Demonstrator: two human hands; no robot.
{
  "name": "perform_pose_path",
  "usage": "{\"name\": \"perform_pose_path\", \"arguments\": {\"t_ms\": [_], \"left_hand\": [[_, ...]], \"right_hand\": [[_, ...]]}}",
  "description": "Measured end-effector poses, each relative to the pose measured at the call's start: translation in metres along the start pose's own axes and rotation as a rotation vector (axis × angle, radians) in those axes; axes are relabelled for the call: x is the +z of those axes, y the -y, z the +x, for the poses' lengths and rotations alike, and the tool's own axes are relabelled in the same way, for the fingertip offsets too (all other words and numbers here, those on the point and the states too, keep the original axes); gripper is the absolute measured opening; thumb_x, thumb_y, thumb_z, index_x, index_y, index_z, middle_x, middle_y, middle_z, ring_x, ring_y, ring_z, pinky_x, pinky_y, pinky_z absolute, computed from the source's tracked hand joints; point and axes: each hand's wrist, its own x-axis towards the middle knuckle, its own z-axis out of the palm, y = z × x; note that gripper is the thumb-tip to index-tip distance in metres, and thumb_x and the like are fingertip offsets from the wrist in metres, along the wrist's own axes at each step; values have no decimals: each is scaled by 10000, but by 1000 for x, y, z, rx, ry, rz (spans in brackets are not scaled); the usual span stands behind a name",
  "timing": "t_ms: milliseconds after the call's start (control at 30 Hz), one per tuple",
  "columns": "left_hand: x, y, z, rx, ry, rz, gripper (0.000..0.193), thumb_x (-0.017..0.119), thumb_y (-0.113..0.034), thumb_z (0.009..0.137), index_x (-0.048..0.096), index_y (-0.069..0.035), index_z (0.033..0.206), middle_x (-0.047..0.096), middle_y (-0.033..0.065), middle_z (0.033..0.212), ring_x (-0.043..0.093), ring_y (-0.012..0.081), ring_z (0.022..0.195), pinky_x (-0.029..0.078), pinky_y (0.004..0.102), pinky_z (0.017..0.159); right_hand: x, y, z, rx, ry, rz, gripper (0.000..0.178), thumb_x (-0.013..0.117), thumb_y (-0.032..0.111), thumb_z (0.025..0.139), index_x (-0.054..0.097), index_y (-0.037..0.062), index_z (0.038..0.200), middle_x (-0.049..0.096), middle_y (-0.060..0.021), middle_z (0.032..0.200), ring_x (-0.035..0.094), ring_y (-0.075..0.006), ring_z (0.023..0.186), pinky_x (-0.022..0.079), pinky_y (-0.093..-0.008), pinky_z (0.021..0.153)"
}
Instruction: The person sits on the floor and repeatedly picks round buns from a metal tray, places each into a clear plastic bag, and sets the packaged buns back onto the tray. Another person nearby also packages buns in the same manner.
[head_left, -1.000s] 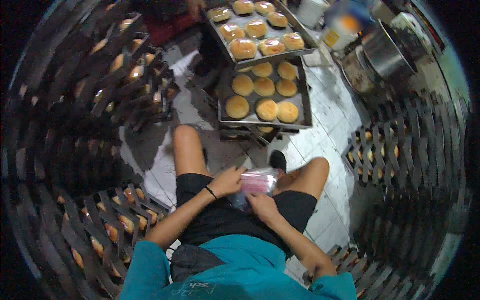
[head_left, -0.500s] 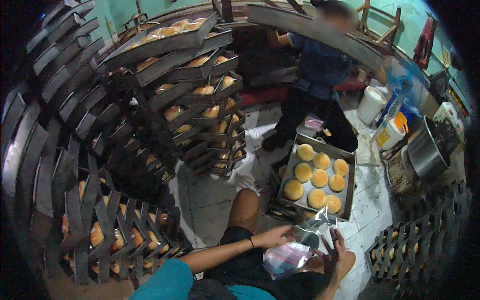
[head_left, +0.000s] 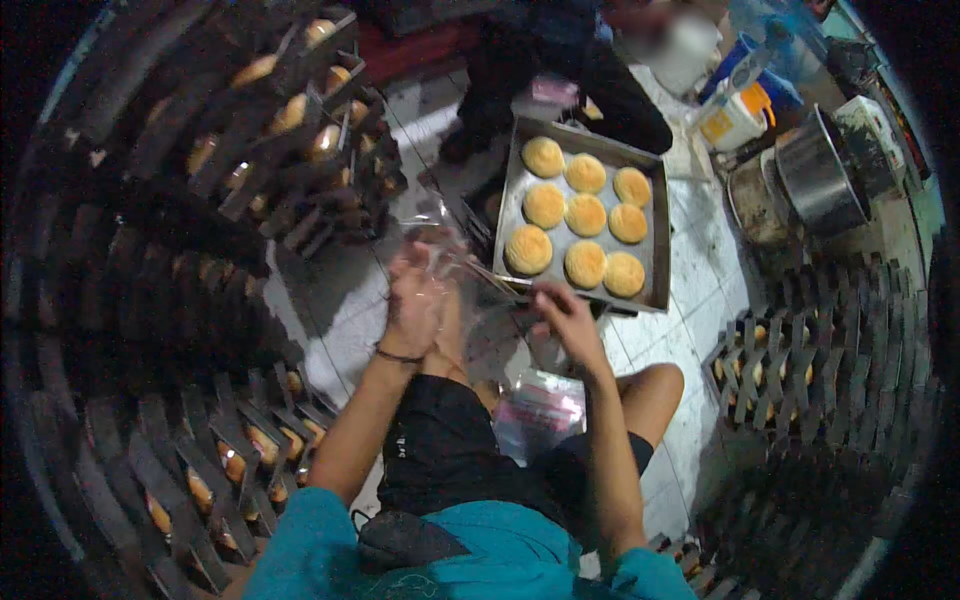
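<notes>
My left hand (head_left: 418,300), blurred by motion, is closed on a clear plastic bag (head_left: 445,262) left of the baking tray. The fingers of my right hand (head_left: 568,320) are curled at the tray's near edge; whatever they pinch is too blurred to make out. Round golden buns (head_left: 585,214) lie in loose rows in the square metal tray (head_left: 655,235). Between my thighs rests a stack of clear and pink plastic bags (head_left: 540,405), which neither hand touches.
Stacked metal trays of bread (head_left: 270,450) rise on my left, with more trays (head_left: 775,360) on the right. A metal pot (head_left: 815,170) and a white container with an orange lid (head_left: 735,120) stand back right. A person's dark-clothed legs (head_left: 620,95) are beyond the tray.
The view has tipped downward. My left hand has lifted away from the bag stack to the tray's left with a clear bag, and my right hand has moved up to the tray's near edge.
</notes>
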Motion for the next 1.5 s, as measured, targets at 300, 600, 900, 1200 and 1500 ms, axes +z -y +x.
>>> {"name": "perform_pose_path", "arguments": {"t_ms": [300, 600, 900, 1200, 1500], "left_hand": [[-1, -31, -36, -501, -281, -67, 464, 557, -376, 1029, 459, -151, 1423, 576, 114, 1373, 613, 300, 1199, 492, 442, 1038], [19, -5, -27, -399, -63, -81, 390, 570, -329, 1043, 532, -126, 1373, 616, 35, 1240, 584, 138, 1189, 503, 352, 1022], [38, -12, -21, -487, -280, -127, 426, 607, -382, 1014, 554, -108, 1336, 624, 28, 1235, 617, 158, 1123, 537, 353, 961], [77, -4, -27, -670, -170, -217, 441, 591, -468, 989, 606, -135, 1278, 674, 38, 1158, 633, 148, 1023, 508, 308, 923], [48, 3, -32, -616, 83, -163, 346, 577, -415, 1007, 653, -112, 1156, 692, 11, 1054, 652, 126, 910, 545, 311, 801]], "right_hand": [[-3, -87, 216, -76, -229, -1099, 819, 585, 594, 919, 443, -79, 1363, 618, -320, 1224, 623, -475, 1107, 499, -530, 956], [-56, -76, 211, 44, 275, -439, 633, 672, 330, 960, 434, -9, 1439, 632, -164, 1237, 651, -290, 1076, 569, -386, 841], [-17, -33, 9, 144, -126, 949, 710, 679, 383, 917, 392, 68, 1485, 438, -162, 1480, 501, -368, 1293, 552, -493, 949], [40, -27, -96, -1055, -59, -601, 418, 590, 241, 982, 628, -9, 1315, 603, -210, 1364, 532, -443, 1289, 413, -530, 1100], [86, 39, -71, -980, -245, -549, 441, 630, 180, 978, 577, 27, 1387, 455, -269, 1492, 468, -449, 1353, 407, -473, 1108]]}}
